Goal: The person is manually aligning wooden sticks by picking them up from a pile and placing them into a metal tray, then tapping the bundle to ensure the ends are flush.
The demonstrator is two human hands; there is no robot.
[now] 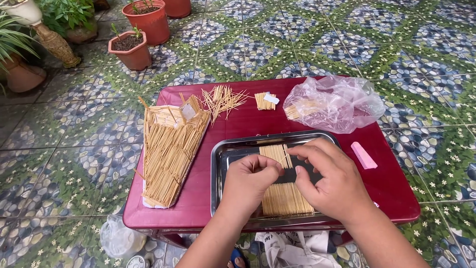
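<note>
Pinching sticks, 2 hands (297,181) over 1 tray (216,168), 2 stick rows (286,198).

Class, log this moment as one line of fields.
left hand: on toothpick rows | right hand: pinching toothpicks | metal tray on red table

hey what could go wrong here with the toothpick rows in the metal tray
The left hand and right hand crowd the toothpick rows in the metal tray, so a nudge could skew them. The loose toothpicks might roll across the red table.
</note>
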